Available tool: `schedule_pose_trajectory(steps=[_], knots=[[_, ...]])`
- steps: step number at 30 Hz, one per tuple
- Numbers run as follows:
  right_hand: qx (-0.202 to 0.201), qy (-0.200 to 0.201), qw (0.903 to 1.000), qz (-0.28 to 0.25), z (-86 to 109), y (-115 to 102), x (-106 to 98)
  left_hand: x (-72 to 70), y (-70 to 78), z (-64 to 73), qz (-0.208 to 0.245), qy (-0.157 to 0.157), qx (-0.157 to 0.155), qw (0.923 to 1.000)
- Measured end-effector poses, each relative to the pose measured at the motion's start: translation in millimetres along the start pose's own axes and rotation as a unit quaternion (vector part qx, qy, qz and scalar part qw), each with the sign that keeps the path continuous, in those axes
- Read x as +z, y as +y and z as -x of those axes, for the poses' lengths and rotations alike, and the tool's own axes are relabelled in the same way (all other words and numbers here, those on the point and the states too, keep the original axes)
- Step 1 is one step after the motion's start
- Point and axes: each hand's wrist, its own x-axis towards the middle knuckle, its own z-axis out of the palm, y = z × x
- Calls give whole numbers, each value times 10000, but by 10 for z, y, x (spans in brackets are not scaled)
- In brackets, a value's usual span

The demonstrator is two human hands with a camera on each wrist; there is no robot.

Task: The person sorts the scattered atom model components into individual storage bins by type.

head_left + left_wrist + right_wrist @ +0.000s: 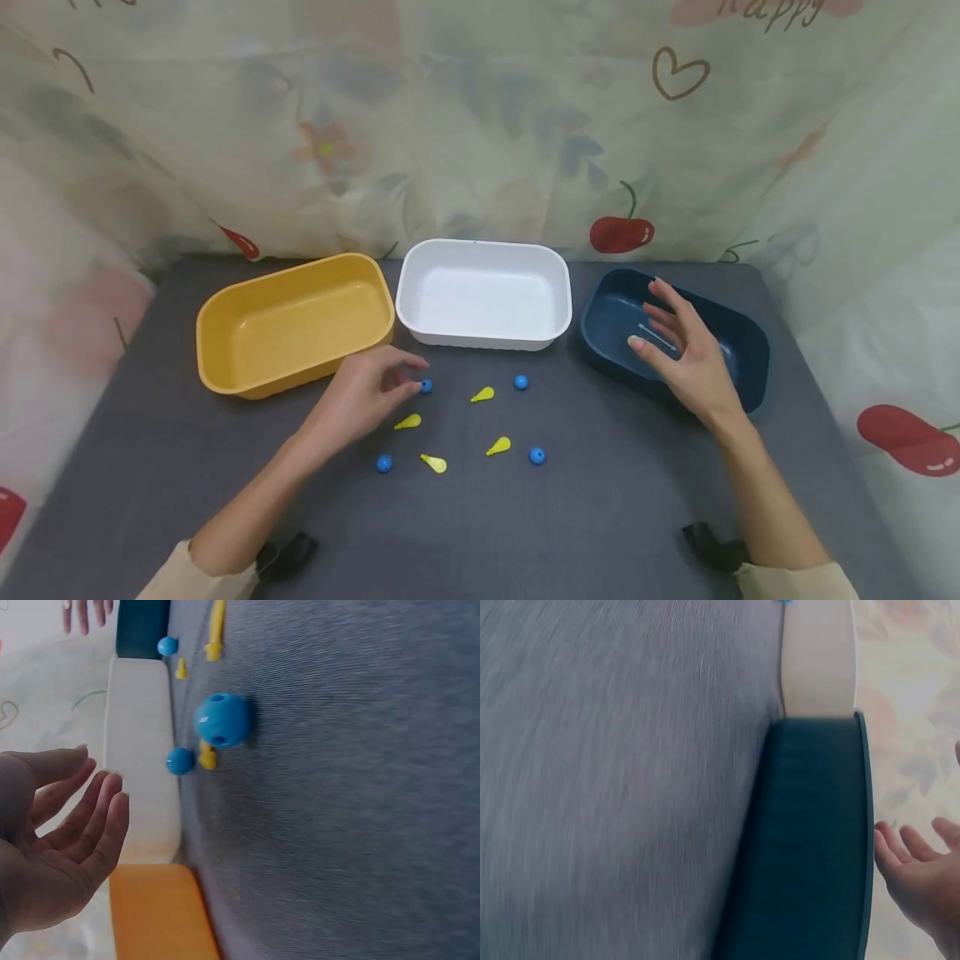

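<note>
My left hand (372, 385) hovers by the yellow tray, its thumb and loosely bent fingers apart, nothing between them. Just past its fingertips, a blue bead (427, 387) lies partly hidden. In the left wrist view, a gap shows between the left hand (67, 825) and another blue bead (223, 720) with holes in it. Over the dark blue tray (759, 367) is my right hand (686, 358), fingers spread and holding nothing. Small yellow drop-shaped pieces (498, 447) are scattered among several blue beads (537, 456) on the grey cloth.
Along the back of the table stand a yellow tray (217, 350), a white tray (483, 342) and the dark blue one, side by side. A patterned curtain (480, 125) hangs behind and at both sides. Black straps (288, 557) sit at the wrists.
</note>
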Motion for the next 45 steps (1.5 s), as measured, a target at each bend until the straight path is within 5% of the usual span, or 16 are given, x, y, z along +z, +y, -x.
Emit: schedule_pose_trajectory(steps=[12, 20, 28, 35, 45], knots=[[-50, -251, 9982, -535, -138, -546, 432, 115, -209, 49, 372, 17, -251, 9990], [130, -143, 9996, -212, -208, -318, 682, 185, -319, -9, 681, -147, -381, 9968], [719, -73, 9974, 70, -257, -339, 803, 211, -380, -72, 786, -428, -532, 9946], [633, 439, 9970, 17, -255, -403, 903, 230, -402, -100, 823, -597, -641, 9928], [672, 394, 9967, 206, -294, -493, 1100, 263, -418, -125, 736, -579, -573, 9940]])
